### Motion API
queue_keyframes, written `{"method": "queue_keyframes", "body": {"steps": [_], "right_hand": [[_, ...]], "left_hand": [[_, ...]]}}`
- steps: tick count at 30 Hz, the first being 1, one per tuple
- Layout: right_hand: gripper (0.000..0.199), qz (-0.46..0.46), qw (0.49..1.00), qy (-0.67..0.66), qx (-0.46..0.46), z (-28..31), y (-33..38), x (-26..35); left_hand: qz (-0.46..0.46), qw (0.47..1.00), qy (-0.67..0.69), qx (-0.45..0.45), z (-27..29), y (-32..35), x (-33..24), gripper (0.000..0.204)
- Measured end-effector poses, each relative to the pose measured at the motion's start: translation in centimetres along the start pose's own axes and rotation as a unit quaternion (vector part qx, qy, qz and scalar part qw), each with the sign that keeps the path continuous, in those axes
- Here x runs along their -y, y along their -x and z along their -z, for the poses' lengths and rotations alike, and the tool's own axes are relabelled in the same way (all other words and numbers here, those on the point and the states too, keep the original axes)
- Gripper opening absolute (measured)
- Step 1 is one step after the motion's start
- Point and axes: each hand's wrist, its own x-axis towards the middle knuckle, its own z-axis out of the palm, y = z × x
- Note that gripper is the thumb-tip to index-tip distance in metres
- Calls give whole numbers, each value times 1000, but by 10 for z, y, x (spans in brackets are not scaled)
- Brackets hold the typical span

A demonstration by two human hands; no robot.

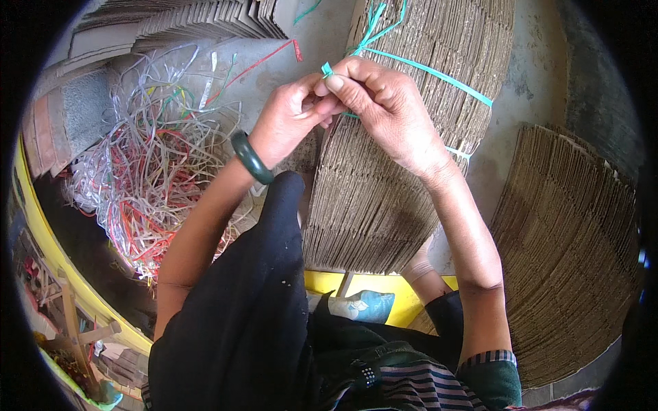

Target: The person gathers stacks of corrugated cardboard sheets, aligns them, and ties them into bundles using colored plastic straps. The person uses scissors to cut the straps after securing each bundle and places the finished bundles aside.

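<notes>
Right grip (392,103) pinched a short green strap end (327,69) between thumb and forefinger. Left grip (289,115) sat just beside it, fingertips bunched; could not tell if they held strap too. Cardboard bundle (370,212) lay mid-scene, partly under the hands, a green band (439,74) across its far part. Step looked like tying: doing it well likely meant keeping both ends taut, seating the knot snug, not crushing edges. Strap tangle (161,185) lay left, apart.
</notes>
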Motion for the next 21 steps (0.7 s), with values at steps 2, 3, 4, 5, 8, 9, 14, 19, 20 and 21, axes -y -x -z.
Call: {"method": "queue_keyframes", "body": {"steps": [2,3,4,5,8,9,14,19,20,21], "right_hand": [[21,-45,991,-128,-19,-5,2,1],[28,-49,997,-52,-21,2,2,2],[30,-62,997,38,-15,7,5,5],[33,-76,989,128,-12,9,9,7],[27,50,952,303,-16,-5,16,-11],[26,47,945,323,-14,-4,17,-11],[21,-7,934,357,-25,-13,34,15],[10,-14,927,362,-93,-27,55,10],[12,-20,927,361,-98,-24,54,12],[14,-25,927,359,-102,-20,51,14]], "left_hand": [[-2,998,-44,-54,-7,2,1,13],[-7,998,-36,-48,-5,3,1,12],[-11,999,-28,-41,-4,4,1,11],[-18,999,-21,-31,-3,3,1,10],[-35,999,1,-9,1,6,5,10],[-39,999,10,-3,3,7,5,11],[61,983,172,31,14,16,2,8],[65,986,146,36,3,15,-3,18],[16,996,91,20,-5,15,-1,17],[-34,999,36,2,-11,13,1,17]]}}
